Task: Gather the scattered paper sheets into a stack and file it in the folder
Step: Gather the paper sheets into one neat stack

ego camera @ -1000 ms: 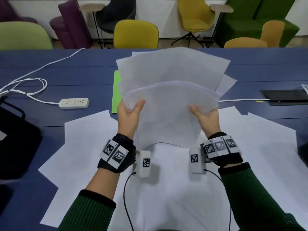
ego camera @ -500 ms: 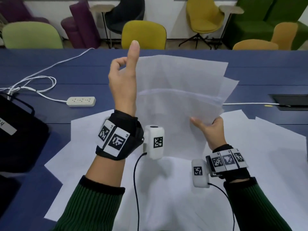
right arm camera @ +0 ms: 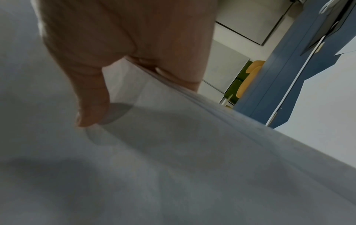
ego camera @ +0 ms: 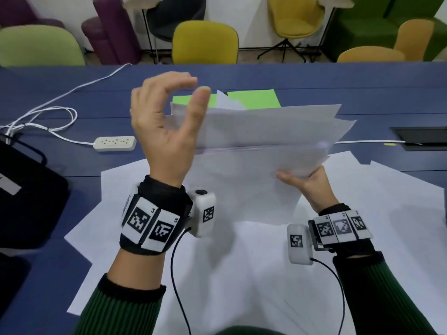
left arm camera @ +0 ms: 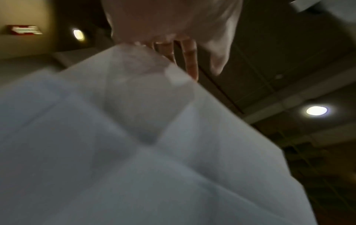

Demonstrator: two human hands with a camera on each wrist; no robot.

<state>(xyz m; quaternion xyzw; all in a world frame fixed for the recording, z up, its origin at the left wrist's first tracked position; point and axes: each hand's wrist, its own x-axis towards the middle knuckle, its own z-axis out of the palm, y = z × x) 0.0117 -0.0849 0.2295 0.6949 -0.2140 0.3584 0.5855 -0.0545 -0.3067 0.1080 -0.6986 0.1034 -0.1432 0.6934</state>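
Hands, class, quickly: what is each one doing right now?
Left hand: raised, fingers loosely curled, holding nothing.
Right hand: grips the paper stack.

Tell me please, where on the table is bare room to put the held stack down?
Bare blue table runs along the far edge beyond the green folder, and between the power strip and the loose sheets. The near middle is crowded with sheets. The right hand holds the stack; the left hand is raised, holding nothing.
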